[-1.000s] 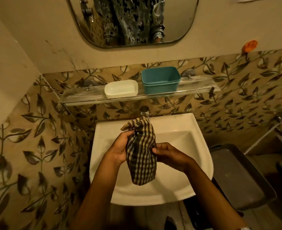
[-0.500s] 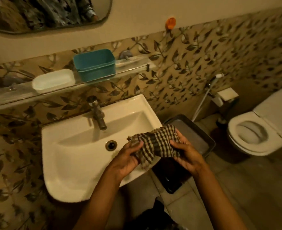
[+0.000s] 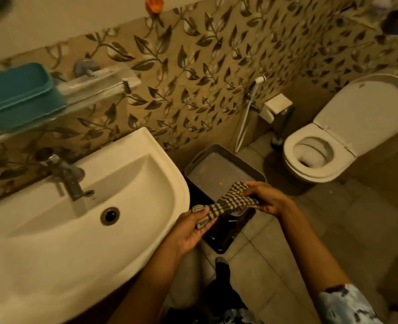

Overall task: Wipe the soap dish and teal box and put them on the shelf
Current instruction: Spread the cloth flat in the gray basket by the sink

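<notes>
The teal box [image 3: 17, 97] stands on the glass shelf [image 3: 95, 87] at the far left, above the sink. The soap dish is out of frame. A checked cloth [image 3: 226, 203] is stretched between both hands to the right of the sink, over the grey tray. My left hand [image 3: 191, 228] grips its lower left end beside the sink's rim. My right hand [image 3: 265, 198] pinches its upper right end.
White sink [image 3: 52, 242] with a metal tap [image 3: 69, 178] fills the lower left. A grey tray [image 3: 216, 169] rests on a dark bin [image 3: 223, 235] on the floor. Open toilet [image 3: 322, 155] at right, hand sprayer [image 3: 258, 80] on the leaf-patterned wall.
The view has swung right, away from the shelf. Both hands carried the cloth from over the sink basin to the right, above the grey tray, and pulled it out lengthwise.
</notes>
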`<state>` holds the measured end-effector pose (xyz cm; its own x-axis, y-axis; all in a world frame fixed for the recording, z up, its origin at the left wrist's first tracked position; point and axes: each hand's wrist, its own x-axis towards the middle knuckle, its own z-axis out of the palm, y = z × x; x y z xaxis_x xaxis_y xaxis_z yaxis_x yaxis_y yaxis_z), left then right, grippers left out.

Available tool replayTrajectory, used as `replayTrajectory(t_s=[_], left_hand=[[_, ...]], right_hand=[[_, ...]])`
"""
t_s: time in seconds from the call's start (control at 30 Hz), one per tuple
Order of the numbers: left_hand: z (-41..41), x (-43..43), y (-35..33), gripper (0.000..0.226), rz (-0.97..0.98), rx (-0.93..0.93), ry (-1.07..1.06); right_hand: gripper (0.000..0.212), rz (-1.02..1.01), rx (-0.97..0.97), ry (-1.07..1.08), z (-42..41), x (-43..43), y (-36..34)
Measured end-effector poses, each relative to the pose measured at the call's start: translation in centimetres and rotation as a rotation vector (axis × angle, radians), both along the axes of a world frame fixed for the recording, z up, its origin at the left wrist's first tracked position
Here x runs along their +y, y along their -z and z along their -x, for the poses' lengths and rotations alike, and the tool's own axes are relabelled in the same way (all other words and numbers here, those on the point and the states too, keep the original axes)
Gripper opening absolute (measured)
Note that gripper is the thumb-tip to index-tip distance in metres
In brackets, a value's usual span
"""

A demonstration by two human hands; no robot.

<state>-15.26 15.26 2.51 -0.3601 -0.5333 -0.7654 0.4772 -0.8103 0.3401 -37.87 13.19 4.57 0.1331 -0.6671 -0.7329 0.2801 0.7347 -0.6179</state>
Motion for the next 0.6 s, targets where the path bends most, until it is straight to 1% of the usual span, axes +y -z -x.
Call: replayTrajectory(t_s=[0.1,0.17,0.23,0.3,0.43,0.5,0.6], left_hand=[[3.1,-3.4,2.6,0.02,-0.052,-0.057,-0.052],[4.7,-6.3,4.5,0.031,-0.081,-0.109,-0.122],[6.3,-9.7,6.9,0.037,-0.096,-0.142,-0.172],[7.7,-12.9,8.7,0.038,-0.091,-0.171,-0.215],[10.9,-18.7,11.9,0.042,-0.018,-0.245,-0.309],[12.0,-20.5,13.2,0.043,0.041,-0.356,-0.308],[12.6,-21.5,16.0,0.053,0.202,-0.528,-0.298]], right_hand=[[0.029,-0.074,0.064,-0.04,2.7,-3.8,3.0],[0.022,-0.103,0.115,-0.067,3.8,-6.8,5.1],[0.02,-0.095,0.165,-0.082,4.8,-10.6,7.6],[0.023,-0.068,0.222,-0.084,5.4,-14.0,9.7],[0.03,-0.004,0.359,-0.073,6.0,-20.3,13.6],[0.029,0.075,0.396,-0.1,6.3,-22.8,15.0],[0.04,0.212,0.4,-0.101,7.4,-25.0,17.0]])
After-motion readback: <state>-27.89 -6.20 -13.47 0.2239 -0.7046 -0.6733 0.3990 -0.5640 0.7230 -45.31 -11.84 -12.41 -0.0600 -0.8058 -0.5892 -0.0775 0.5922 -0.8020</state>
